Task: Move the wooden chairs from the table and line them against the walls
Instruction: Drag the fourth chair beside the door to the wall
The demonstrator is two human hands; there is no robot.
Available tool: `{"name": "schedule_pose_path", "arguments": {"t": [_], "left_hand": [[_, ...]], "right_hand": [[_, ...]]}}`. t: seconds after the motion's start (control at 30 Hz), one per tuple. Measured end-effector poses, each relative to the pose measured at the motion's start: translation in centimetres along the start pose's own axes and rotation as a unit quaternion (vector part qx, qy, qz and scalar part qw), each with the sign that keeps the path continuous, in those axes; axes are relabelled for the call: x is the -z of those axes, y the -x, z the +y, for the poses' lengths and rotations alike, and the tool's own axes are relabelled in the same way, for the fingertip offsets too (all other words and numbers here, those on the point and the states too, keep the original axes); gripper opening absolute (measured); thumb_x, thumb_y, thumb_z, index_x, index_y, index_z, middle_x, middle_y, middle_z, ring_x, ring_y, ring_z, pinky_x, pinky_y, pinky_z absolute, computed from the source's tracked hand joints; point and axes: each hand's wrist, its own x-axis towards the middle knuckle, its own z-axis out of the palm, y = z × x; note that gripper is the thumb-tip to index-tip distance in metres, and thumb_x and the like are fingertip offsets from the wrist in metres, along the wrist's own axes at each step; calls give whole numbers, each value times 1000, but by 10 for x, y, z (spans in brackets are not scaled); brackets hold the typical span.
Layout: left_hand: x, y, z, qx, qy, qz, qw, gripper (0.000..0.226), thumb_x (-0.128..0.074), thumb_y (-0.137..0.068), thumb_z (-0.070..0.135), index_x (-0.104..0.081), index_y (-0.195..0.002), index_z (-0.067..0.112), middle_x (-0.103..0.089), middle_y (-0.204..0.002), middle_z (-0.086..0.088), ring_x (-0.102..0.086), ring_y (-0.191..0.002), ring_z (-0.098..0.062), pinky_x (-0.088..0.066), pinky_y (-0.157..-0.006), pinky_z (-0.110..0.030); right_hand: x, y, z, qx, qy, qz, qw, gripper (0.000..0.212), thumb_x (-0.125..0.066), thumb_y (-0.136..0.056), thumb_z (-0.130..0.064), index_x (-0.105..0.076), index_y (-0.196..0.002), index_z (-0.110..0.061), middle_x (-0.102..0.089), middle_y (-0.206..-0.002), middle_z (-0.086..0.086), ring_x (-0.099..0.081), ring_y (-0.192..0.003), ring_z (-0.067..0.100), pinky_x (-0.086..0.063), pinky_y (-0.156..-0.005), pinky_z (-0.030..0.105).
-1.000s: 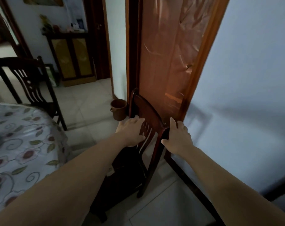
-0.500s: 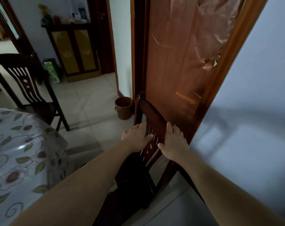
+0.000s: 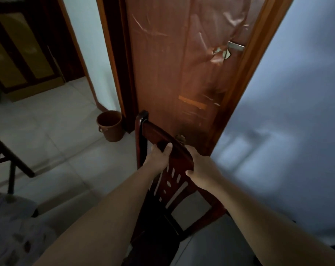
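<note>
Two hands on one wooden chair (image 3: 170, 181), both at the top rail of its backrest. Left hand (image 3: 159, 156) grips the rail from the left side, thumb laid over the front face, other fingers wrapped behind and out of sight. Right hand (image 3: 201, 167) clamps the rail's right end, thumb hooked under the lower edge, fingers curled over the top; fingertips hidden behind the wood.

Chair position: backrest directly in front of the brown door (image 3: 182, 70), top-left post just beside the door's lower edge; contact between chair and door can't be confirmed. Backrest is tilted in view, slatted cutouts visible below the rail, seat and legs dark and mostly lost in shadow. Grey-blue wall (image 3: 287, 112) runs right of the door frame.

Small brown bucket (image 3: 110, 125) stands on the tiled floor (image 3: 53, 135) left of the door, near the chair's left post but apart from it. Second dark chair (image 3: 11, 160) partly in frame at far left. Floral tablecloth edge (image 3: 15, 231) at lower left, blurred. Dark cabinet with yellow panels (image 3: 15, 54) at the far wall, upper left.
</note>
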Motion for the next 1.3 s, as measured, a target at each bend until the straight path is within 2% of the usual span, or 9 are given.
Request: {"name": "schedule_pose_path", "arguments": {"t": [0.17,0.27,0.33,0.47,0.63,0.77,0.9,1.07,1.3], "left_hand": [[-5,-22,4,52,139,-1,989,89,-39,-85,68,-10,-151,16,-28,-153,-12,-36,-135,-30,-32,-111,-40],[-4,-30,9,85,195,-2,977,93,-47,-80,69,-22,-148,11,-40,-147,-11,-44,-129,-30,-37,-102,-36],[-3,-33,14,110,198,13,974,96,-54,-75,70,-30,-144,8,-47,-140,-11,-50,-123,-31,-39,-94,-34],[-5,-36,23,174,181,22,968,97,-62,-67,70,-39,-138,7,-55,-123,-9,-57,-106,-29,-48,-92,-42],[-11,-25,34,208,206,-35,956,93,-72,-67,53,-32,-139,11,-51,-130,-13,-56,-109,-32,-51,-87,-44],[-19,-23,37,201,237,-8,950,79,-72,-65,35,-38,-132,6,-52,-122,-11,-58,-97,-26,-53,-71,-36],[-33,-17,38,191,233,19,953,82,-70,-52,34,-52,-125,2,-59,-118,-13,-63,-96,-29,-55,-86,-42],[-49,-9,46,181,225,13,957,68,-71,-61,35,-58,-121,5,-61,-111,-10,-62,-88,-24,-55,-77,-33],[-84,11,82,167,253,23,953,63,-71,-64,33,-56,-119,5,-55,-120,-8,-58,-89,-21,-48,-64,-30]], "right_hand": [[-1,-7,5,-28,-34,-33,998,75,-64,-86,-21,-20,-143,-41,-59,-125,5,-63,-104,22,-54,-89,37],[2,-11,8,-52,-60,-51,996,62,-67,-84,-20,-38,-138,-31,-59,-93,-7,-59,-76,7,-47,-62,18],[3,-13,11,-75,-83,-72,991,57,-69,-81,-19,-48,-134,-28,-55,-84,-12,-52,-66,-2,-36,-54,11],[6,-18,15,-112,-86,-127,982,55,-72,-77,-9,-55,-128,-20,-53,-76,-11,-50,-64,-2,-34,-52,12],[9,-18,17,-133,-81,-143,977,56,-70,-73,-2,-55,-125,-15,-54,-82,-4,-59,-80,15,-47,-66,24],[10,-13,24,-141,-95,-157,973,62,-72,-70,0,-54,-127,-18,-52,-83,-6,-52,-72,7,-39,-56,18],[12,-4,33,-153,-116,-163,968,63,-73,-68,0,-55,-126,-18,-52,-83,-7,-49,-70,4,-37,-54,17],[29,7,46,-143,-119,-176,967,57,-73,-68,0,-58,-121,-15,-54,-82,-6,-51,-70,4,-39,-54,17],[73,18,79,-115,-90,-161,976,60,-73,-66,-3,-57,-123,-11,-60,-97,5,-61,-94,23,-54,-81,33]]}}
